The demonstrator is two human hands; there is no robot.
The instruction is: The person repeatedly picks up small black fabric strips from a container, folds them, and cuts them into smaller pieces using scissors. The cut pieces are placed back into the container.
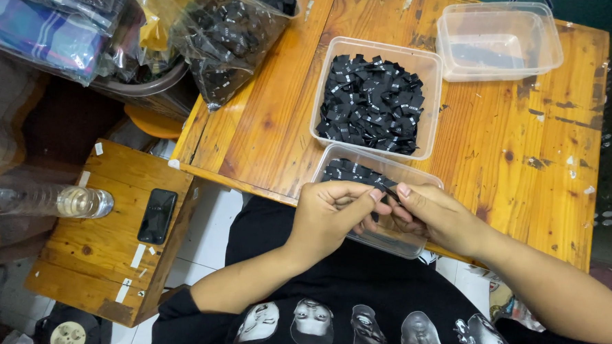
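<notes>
Both hands meet over the near edge of the wooden table, above a clear plastic tub that overhangs the edge. The left hand is curled, its thumb and forefinger pinched on a small black fabric label. The right hand grips the same label from the other side, thumb tip on top, fingers tucked beneath. The label sits between the two thumbs, mostly hidden; only a dark sliver shows. A few more black labels lie in the far end of that tub.

Just behind it, a second tub is heaped with black labels. An empty clear tub stands at the far right corner. A plastic bag of labels leans on the table's left side.

Left of the person, a low wooden stool carries a black phone and a lying water bottle
</notes>
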